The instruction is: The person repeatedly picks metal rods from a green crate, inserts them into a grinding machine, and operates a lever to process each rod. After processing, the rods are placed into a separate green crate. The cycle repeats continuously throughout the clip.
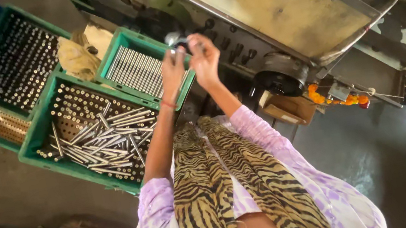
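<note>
I see my left hand (173, 72) and right hand (205, 61) raised close together, both pinching a small metal part (176, 39) above the green crate (117, 54) of rods (137, 70).

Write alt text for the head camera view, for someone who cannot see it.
Two bare hands, left hand and right hand, meet around a small shiny metal part in front of a worn machine. Beside them, green crates hold metal rods, some loose, some standing in rows. A striped scarf hangs below.

Green crates (84, 168) left, machine (274, 12) ahead
</note>
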Available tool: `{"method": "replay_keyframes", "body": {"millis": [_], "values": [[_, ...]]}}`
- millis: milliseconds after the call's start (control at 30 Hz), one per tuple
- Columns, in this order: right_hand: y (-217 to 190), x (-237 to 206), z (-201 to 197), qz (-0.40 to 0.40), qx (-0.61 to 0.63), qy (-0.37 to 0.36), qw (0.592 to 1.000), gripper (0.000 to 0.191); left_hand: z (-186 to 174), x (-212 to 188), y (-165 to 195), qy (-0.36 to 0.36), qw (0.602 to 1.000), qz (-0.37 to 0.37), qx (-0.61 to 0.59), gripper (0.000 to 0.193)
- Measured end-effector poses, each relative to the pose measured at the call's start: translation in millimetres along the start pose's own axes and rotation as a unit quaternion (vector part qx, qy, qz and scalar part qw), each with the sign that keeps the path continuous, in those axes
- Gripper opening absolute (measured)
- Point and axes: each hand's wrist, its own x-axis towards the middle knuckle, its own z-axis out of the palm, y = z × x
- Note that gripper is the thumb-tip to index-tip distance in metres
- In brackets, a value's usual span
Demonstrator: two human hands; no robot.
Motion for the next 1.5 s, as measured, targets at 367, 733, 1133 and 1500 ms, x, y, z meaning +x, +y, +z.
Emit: {"method": "replay_keyframes", "body": {"millis": [367,733,1133,1500], "values": [[-43,-54,-160,-0.06,-0.169,0.056,0.982,0.026,-45,-51,-53,-0.108,0.871,0.084,0.473,0.016],[-13,-95,-219,0.003,-0.189,0.129,0.973,0.02,-155,-75,-50,0.032,0.785,-0.031,0.618,0.026],[-5,-80,-185,-0.042,-0.22,0.078,0.972,0.022,-180,-37,-32,-0.035,0.878,-0.037,0.476,0.012],[-14,-50,-127,-0.017,-0.211,0.05,0.976,0.027,-19,-26,-32,-0.204,0.976,0.007,0.071,0.016]]}}
